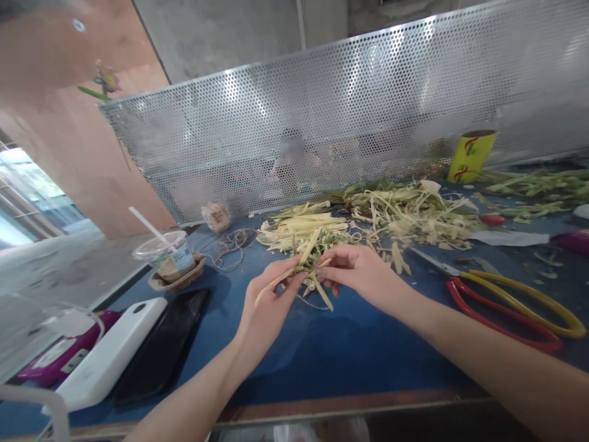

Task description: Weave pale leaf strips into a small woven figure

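Both my hands meet over the blue tabletop, working on pale yellow-green plant strips [324, 296] that cross one another. My left hand [277, 285] is closed, thumb and fingers pinching the strips where they cross; one long strip lies back over the hand. Opposite it, my right hand [352, 270] pinches a strip end, fingertips close to the crossing. Just beyond the hands lies a bundle of flat, pale strips [299, 228]. A larger heap of shredded dry leaves [414, 212] spreads behind to the right.
Scissors with red and yellow handles [506, 307] lie at right, near a knife blade [510, 238]. A yellow roll [472, 156] stands by the perforated metal screen [322, 116]. At left are a plastic cup [177, 255], twine [232, 245], a black phone [163, 347], a white power bank [113, 353] and a purple power strip [69, 356].
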Demonstrator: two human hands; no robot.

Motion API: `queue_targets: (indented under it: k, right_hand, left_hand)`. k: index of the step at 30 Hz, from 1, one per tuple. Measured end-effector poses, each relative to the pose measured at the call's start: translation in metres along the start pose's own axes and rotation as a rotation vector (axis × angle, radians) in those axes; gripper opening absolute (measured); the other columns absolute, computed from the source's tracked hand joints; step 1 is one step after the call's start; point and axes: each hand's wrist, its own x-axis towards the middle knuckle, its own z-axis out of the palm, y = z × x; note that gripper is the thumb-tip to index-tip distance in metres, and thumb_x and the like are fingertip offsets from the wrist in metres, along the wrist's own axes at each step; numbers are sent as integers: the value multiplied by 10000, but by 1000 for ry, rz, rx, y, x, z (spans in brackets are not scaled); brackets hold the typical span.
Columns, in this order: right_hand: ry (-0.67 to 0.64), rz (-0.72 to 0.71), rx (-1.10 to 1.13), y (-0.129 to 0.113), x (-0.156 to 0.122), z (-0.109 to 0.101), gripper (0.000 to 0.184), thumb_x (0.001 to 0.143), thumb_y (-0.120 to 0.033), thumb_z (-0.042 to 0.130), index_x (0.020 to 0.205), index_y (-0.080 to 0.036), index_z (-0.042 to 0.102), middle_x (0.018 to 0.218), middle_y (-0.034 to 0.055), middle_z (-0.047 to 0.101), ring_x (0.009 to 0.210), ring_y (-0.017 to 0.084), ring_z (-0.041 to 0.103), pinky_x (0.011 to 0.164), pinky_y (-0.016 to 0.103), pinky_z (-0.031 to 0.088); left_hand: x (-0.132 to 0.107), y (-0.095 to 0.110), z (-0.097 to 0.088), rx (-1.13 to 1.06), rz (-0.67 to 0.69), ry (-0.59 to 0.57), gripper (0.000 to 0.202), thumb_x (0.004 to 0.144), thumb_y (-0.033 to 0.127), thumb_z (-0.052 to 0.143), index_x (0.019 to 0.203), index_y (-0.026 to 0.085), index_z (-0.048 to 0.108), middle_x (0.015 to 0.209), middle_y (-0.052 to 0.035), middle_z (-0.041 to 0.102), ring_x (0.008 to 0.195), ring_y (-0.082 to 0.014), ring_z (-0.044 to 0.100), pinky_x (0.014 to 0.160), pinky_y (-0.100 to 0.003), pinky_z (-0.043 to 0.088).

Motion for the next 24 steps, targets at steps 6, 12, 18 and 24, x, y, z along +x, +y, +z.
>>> queue_targets:
  k: [6,12,18,24]
  right_hand:
    - [4,-142,-327,-1,-1,-3,151,781,-280,547,869,-158,535,673,1,561,553,95,528,546,247,466]
    - [-1,-878,-1172,-7,-4,-15,214,854,-158,436,992,-199,594,1032,82,587,998,184,507,859,360,406]
    - [-91,-933,-949,-3,1,-16,160,849,-203,472,876,-190,629,870,45,657,882,144,552,811,323,428]
    - [-34,-260,-347,-3,0,-2,167,759,-288,585,639,-173,597,741,26,637,731,136,587,704,287,459]
  left_hand:
    - [3,-7,0,-412,-280,-97,312,588,195,743,893,155,687,732,-28,696,682,-129,608,668,-226,475]
    - [7,-6,-3,-637,-501,-167,217,592,163,739,803,125,701,682,-31,662,616,-87,557,555,-183,417]
    - [4,-4,-1,-625,-512,-232,228,604,156,725,827,119,700,684,-36,667,582,-82,541,530,-185,399]
    - [-1,-6,1,-364,-279,-211,211,654,217,691,857,160,695,734,-34,687,673,-142,603,626,-233,444]
